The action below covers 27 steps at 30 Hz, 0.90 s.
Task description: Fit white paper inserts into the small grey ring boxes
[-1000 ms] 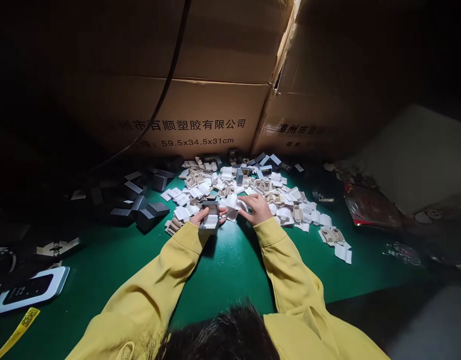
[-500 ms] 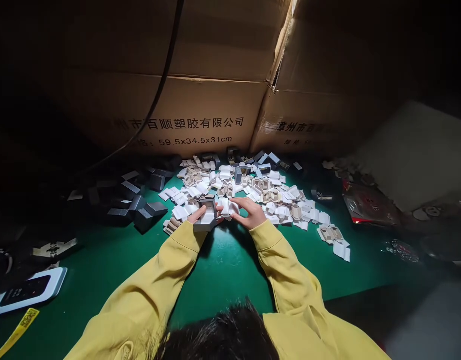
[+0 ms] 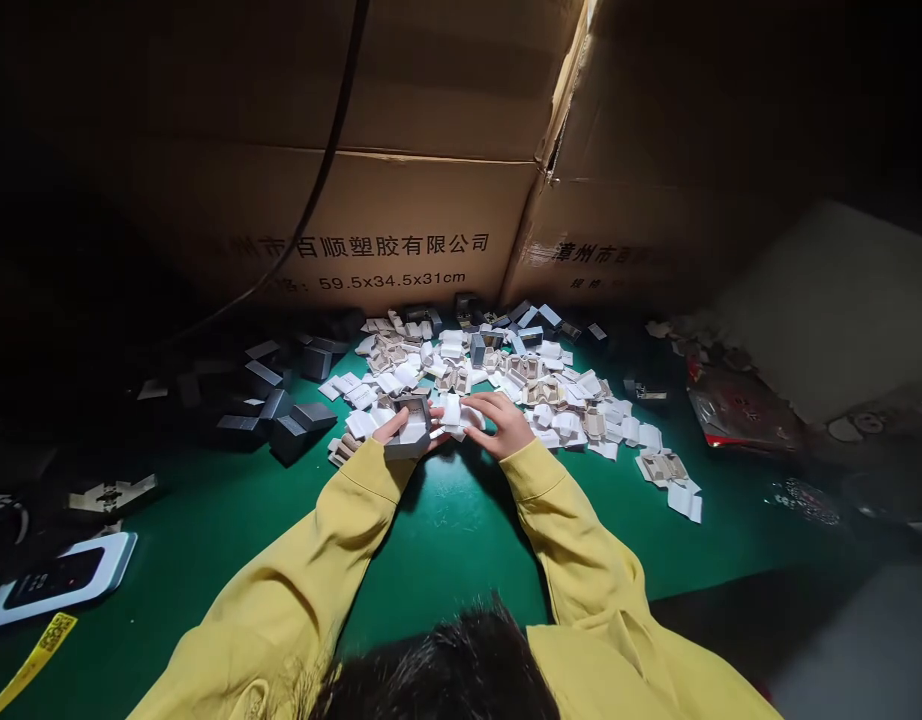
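Observation:
My left hand [image 3: 390, 426] is closed around a small dark grey box [image 3: 411, 440], thumb on its near left side. The box is open at the top and shows a pale inside. Just to its right, my right hand [image 3: 504, 425] pinches a folded white card insert [image 3: 453, 412] between thumb and fingers. Part of the insert's left edge comes close to the box; whether they touch I cannot tell. Beyond both hands spreads a heap of white and grey-brown card inserts [image 3: 532, 370] on the green table [image 3: 446, 540].
Several dark boxes [image 3: 287, 438] lie to the left. A white device with a black panel [image 3: 63, 580] and a yellow strap [image 3: 37, 660] are at the near left. Large cardboard cartons [image 3: 401, 220] stand behind, a black cable [image 3: 322, 180] hanging before them. A red plastic packet [image 3: 738, 410] lies right.
The card insert has turned a little in my right hand's fingers. My left hand and the grey box have shifted only slightly.

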Tool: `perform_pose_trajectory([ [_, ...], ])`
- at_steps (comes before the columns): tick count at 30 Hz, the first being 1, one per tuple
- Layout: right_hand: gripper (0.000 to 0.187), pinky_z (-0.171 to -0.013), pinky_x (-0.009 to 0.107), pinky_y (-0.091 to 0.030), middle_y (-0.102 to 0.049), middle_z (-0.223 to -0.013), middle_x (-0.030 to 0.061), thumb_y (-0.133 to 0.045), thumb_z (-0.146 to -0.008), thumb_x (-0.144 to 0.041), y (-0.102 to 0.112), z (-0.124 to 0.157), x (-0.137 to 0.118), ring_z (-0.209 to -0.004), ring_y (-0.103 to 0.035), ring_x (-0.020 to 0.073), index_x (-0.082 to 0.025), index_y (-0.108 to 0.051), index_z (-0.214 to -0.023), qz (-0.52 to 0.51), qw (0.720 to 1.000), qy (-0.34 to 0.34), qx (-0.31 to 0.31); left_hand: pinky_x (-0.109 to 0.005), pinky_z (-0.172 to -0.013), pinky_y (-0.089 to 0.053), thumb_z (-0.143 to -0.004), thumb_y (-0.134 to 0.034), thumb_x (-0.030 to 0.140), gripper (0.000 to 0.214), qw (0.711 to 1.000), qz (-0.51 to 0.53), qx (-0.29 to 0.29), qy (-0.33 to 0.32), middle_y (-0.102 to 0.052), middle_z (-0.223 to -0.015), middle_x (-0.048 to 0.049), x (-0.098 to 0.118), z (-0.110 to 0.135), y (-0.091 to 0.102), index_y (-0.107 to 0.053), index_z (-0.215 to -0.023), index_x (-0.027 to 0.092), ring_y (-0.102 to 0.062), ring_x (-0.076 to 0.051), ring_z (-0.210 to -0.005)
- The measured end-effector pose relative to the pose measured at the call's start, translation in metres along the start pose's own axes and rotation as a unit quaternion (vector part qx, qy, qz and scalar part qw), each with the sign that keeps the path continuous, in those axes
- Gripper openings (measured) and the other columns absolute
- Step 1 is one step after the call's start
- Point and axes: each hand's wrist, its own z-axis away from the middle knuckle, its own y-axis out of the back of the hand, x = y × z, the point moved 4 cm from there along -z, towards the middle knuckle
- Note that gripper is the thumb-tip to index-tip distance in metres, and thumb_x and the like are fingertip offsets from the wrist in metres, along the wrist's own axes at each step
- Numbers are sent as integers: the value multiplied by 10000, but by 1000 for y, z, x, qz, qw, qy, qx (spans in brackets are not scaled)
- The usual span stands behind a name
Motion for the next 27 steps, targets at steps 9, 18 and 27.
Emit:
perform_pose_trajectory([
  [9,365,-869,431,-556,-688,-1076,120,-615,-850,-277,-4,2,-1,-991,-614,259,-193,-672,-1201,38,999,-3,-12,-443,-920,-548,-1012,-315,275,366,999,1,32,-4,-753,-962,-107,4,2,-3,-641,-1091,128,-718,-232,-830],
  [18,356,-894,410,-551,-685,-1098,99,-628,-873,-332,-9,2,-3,-1003,-615,238,-241,-661,-1216,26,999,3,-25,-561,-968,-506,-989,-393,316,330,997,33,66,-31,-743,-981,-115,8,1,2,-643,-1127,151,-711,-276,-891],
  [27,309,-836,392,-536,-672,-1112,109,-660,-868,-277,-11,4,0,-969,-590,244,-246,-705,-1172,118,991,6,-65,-422,-843,-564,-1010,-332,266,363,998,-23,61,-15,-757,-999,-108,8,1,3,-672,-1038,141,-716,-233,-826],
])
